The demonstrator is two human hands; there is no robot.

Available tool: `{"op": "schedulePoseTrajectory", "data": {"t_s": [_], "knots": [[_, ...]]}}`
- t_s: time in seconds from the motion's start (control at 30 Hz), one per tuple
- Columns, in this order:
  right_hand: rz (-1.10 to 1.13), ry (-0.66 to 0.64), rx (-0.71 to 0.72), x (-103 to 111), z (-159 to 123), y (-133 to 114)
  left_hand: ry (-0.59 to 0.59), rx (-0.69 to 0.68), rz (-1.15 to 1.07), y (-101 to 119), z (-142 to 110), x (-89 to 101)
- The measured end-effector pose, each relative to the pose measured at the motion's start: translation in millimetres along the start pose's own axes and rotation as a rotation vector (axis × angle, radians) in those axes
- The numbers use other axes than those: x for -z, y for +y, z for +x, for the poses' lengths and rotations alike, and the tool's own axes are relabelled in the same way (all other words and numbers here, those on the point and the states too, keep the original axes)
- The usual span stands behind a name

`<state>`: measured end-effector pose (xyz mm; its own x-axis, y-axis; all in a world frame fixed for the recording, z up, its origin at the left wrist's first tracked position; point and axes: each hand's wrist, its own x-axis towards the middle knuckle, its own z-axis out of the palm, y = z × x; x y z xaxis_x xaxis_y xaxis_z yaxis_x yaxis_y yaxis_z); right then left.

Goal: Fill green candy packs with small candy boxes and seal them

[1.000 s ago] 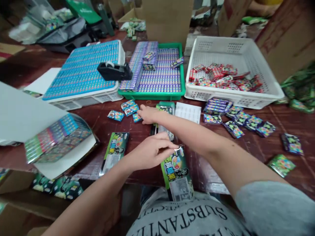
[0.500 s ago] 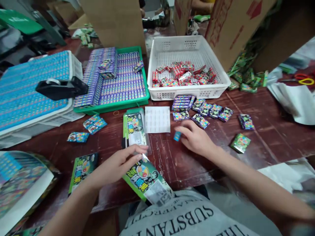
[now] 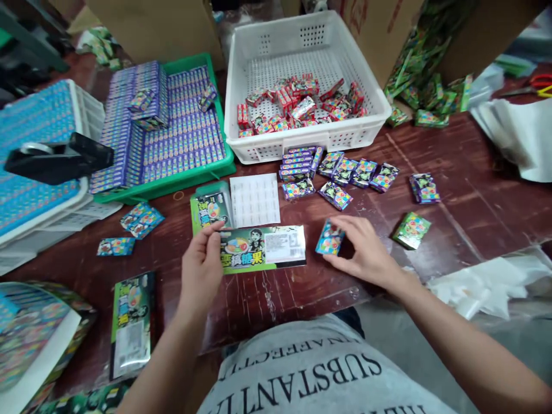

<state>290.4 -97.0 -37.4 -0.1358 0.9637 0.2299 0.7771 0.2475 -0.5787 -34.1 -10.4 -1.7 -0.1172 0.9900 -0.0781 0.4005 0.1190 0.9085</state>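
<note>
My left hand (image 3: 204,261) pinches one end of a green and black candy packet (image 3: 263,250), which lies crosswise in front of me with its white label showing. Between the thumb and fingers of my right hand (image 3: 362,250) is a small blue candy box (image 3: 330,237), tilted just off the packet's right end. Behind the packet, another green packet (image 3: 211,204) lies beside a white sticker sheet (image 3: 255,199). Several purple candy boxes (image 3: 340,195) are grouped beyond my right hand. A single green candy box (image 3: 411,230) sits to its right.
A white basket (image 3: 245,150) with red boxes and a green tray (image 3: 172,187) of purple boxes stand at the back. A black tape dispenser (image 3: 58,158) rests on blue boxes at left. Blue boxes (image 3: 140,220) and another packet (image 3: 133,322) lie on the left.
The held packet has swung from slanting toward my body to lying crosswise, farther up the table. My right hand has turned, so the blue box shows its broad face. The view has shifted.
</note>
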Motion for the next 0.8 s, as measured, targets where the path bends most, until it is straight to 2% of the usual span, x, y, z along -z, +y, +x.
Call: {"op": "schedulePoseTrajectory", "data": {"t_s": [0.07, 0.1, 0.17, 0.27, 0.37, 0.47, 0.53, 0.67, 0.8], "knots": [[-0.047, 0.222, -0.091, -7.1, -1.7, -3.7, 0.018, -0.002, -0.007, -5.9, -7.5, -11.0], [-0.063, 0.288, -0.118, -9.9, -3.1, -5.7, 0.031, 0.003, -0.018, -8.2, -9.7, -15.3], [-0.057, 0.301, -0.134, -13.1, -5.7, -9.1, 0.063, 0.017, -0.044, -11.8, -10.6, -21.5], [0.012, 0.225, -0.141, -9.8, -8.5, -9.7, 0.076, 0.044, -0.081, -15.1, -6.6, -25.4], [0.199, 0.146, -0.121, 2.3, -11.0, -5.1, 0.022, 0.102, -0.151, -15.8, -1.5, -26.3], [0.469, -0.044, -0.030, 18.9, -11.0, 1.1, -0.062, 0.183, -0.257, -14.7, 1.9, -26.9], [0.549, -0.160, 0.044, 29.2, -8.2, 4.2, -0.107, 0.210, -0.291, -13.4, 3.7, -26.6], [0.475, -0.255, 0.150, 38.4, -0.2, 8.9, -0.163, 0.251, -0.288, -11.5, 7.7, -22.8], [0.373, -0.277, 0.171, 30.8, 0.1, 14.3, -0.201, 0.263, -0.206, -12.7, 5.6, -21.5]]}}
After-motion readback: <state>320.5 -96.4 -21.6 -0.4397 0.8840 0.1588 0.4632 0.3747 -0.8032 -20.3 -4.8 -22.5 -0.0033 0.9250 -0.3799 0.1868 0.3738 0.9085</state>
